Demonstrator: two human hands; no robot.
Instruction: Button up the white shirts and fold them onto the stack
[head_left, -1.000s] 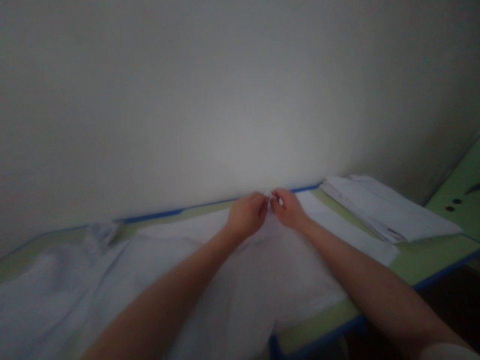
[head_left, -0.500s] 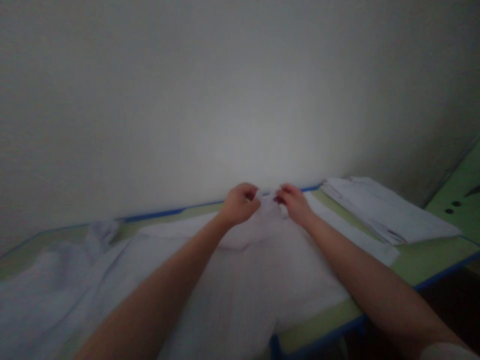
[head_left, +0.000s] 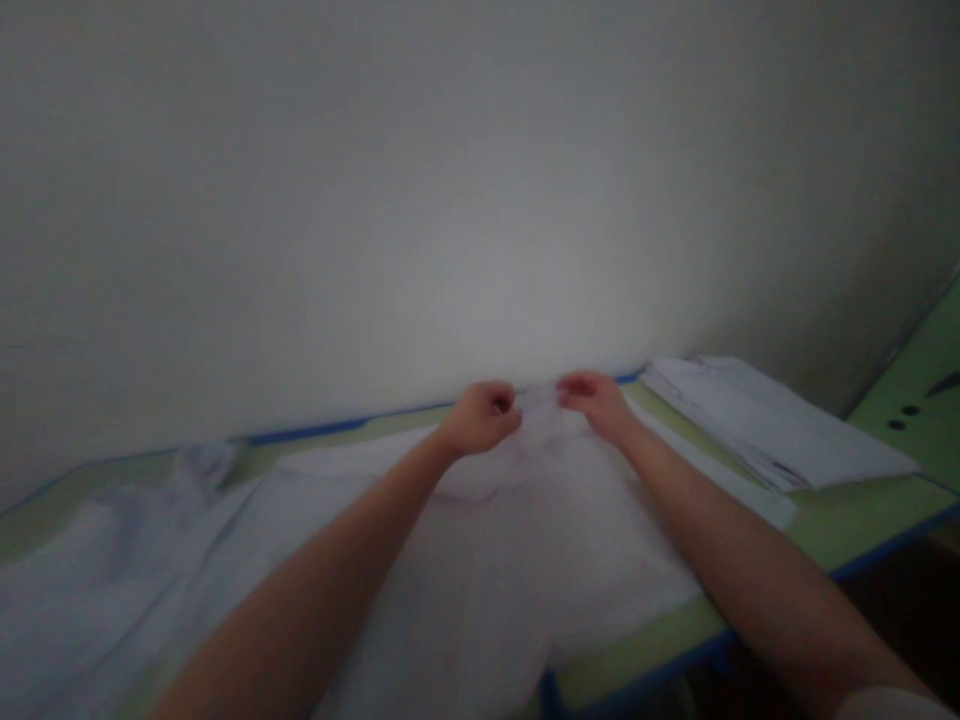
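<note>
A white garment [head_left: 495,560] lies spread flat on a green table with a blue edge [head_left: 862,525]. My left hand [head_left: 480,418] is closed on the garment's far edge near the wall. My right hand [head_left: 596,400] is closed on the same edge a little to the right. A short strip of white cloth is pulled up between the two hands. Both forearms reach across the garment from the near side.
A stack of folded white cloth [head_left: 757,425] lies at the table's far right. More crumpled white fabric [head_left: 97,570] covers the left of the table. A pale wall [head_left: 450,200] rises just behind the table. A second green surface [head_left: 926,385] shows at the far right.
My two hands, almost touching a second ago, have moved apart along the garment's far edge, and the cloth between them is stretched out.
</note>
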